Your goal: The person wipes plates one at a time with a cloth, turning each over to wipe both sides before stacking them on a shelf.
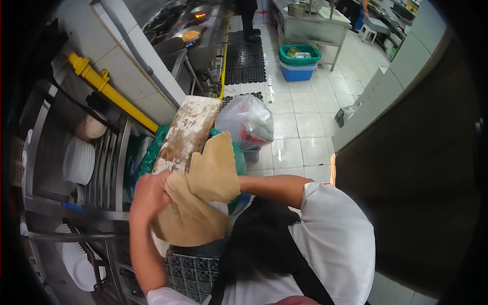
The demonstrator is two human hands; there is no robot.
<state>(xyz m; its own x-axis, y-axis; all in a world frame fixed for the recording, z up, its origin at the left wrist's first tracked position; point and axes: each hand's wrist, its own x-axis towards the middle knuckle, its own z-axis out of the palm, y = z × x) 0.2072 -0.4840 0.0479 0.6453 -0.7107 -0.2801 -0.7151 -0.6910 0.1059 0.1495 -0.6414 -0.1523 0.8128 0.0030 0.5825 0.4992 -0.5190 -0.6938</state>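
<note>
A tan cloth (195, 213) hangs in loose folds between my two hands. My left hand (151, 195) is closed on its left edge, somewhat blurred. My right forearm (274, 188) reaches in from the right, and the cloth covers my right hand, so its fingers are hidden. Just beyond the cloth lies a worn board (189, 124) with peeling white patches on brown. A clear plastic bag (245, 119) with something red inside sits right of the board, and green plastic (155, 152) shows beside it.
On the left, a metal rack holds stacked white plates (79, 161). A yellow pipe (109, 91) runs along the wall. Below the cloth is a grey crate (190, 272). Farther off are a blue tub (299, 72), a stove with a pan (189, 35), and another person's legs (247, 20).
</note>
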